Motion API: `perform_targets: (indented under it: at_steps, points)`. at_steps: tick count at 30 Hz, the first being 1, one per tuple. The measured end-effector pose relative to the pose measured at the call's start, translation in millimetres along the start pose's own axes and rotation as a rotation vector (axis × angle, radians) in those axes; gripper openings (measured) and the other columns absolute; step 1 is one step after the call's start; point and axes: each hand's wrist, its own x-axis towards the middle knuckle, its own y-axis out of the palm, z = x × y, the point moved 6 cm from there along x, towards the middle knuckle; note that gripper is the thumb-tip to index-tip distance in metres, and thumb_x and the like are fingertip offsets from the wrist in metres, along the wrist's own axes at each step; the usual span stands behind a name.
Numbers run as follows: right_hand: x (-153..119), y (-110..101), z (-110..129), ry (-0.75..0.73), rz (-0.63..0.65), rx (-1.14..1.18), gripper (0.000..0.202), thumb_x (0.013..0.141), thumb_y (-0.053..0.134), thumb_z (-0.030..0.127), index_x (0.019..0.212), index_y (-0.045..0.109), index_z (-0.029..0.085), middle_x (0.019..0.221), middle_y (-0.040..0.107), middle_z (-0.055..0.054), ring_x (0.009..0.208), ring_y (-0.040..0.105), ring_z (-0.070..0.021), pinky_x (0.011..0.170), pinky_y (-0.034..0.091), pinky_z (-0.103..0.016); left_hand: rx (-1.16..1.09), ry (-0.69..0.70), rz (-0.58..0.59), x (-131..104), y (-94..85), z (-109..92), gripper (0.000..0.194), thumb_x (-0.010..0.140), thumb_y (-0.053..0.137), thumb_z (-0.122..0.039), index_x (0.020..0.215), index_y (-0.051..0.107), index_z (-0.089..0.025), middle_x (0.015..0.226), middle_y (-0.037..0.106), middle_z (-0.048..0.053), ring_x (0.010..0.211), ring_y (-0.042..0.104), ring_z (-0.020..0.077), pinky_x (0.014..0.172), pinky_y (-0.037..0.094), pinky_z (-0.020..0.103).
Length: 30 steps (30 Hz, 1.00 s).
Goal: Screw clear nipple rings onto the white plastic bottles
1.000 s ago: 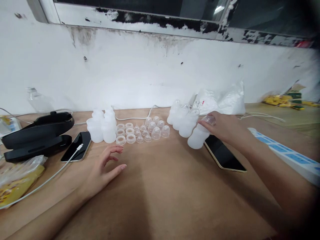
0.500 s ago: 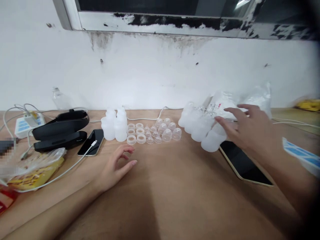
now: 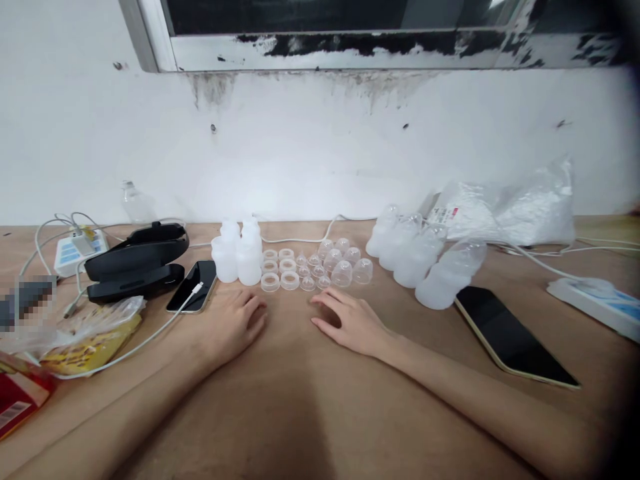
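Note:
My left hand [image 3: 233, 328] rests on the table, loosely curled with thumb and fingers apart and nothing in it. Across from it lies my right hand [image 3: 351, 323], open and empty, its fingertips just in front of the small clear nipples [image 3: 309, 273]. White uncapped bottles [image 3: 238, 257] stand beyond my left hand. Beside them are rows of translucent screw rings [image 3: 280, 272], and to the right of the nipples several clear dome caps [image 3: 345, 262]. Farther right, a slanting row of frosted bottles with clear domed tops [image 3: 425, 257] stands upright.
Phones lie at left [image 3: 193, 287] and right [image 3: 515, 340]. A black headset-like device [image 3: 135, 260], a power strip [image 3: 80, 252], a yellow snack packet [image 3: 93, 340] and a red box [image 3: 23, 390] are on the left. Clear plastic bags [image 3: 505, 207] and another power strip [image 3: 597, 300] are right.
My right hand has come away from the bottles at right and down to the table centre, before the nipples. My left hand has settled lower, its fingers more curled. The view has shifted slightly.

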Motion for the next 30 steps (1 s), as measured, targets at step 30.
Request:
perform_targets:
  at_steps: [30]
  points:
    - [33, 5, -21, 0.207, -0.234, 0.191, 0.026, 0.081, 0.045, 0.032, 0.101, 0.055, 0.019, 0.071, 0.059, -0.002, 0.060, 0.055, -0.0127, 0.060, 0.044, -0.026, 0.061, 0.363, -0.111, 29, 4.7, -53, 0.017, 0.084, 0.046, -0.027, 0.095, 0.055, -0.017, 0.100, 0.061, 0.006, 0.103, 0.048, 0.0210, 0.096, 0.024, 0.043]
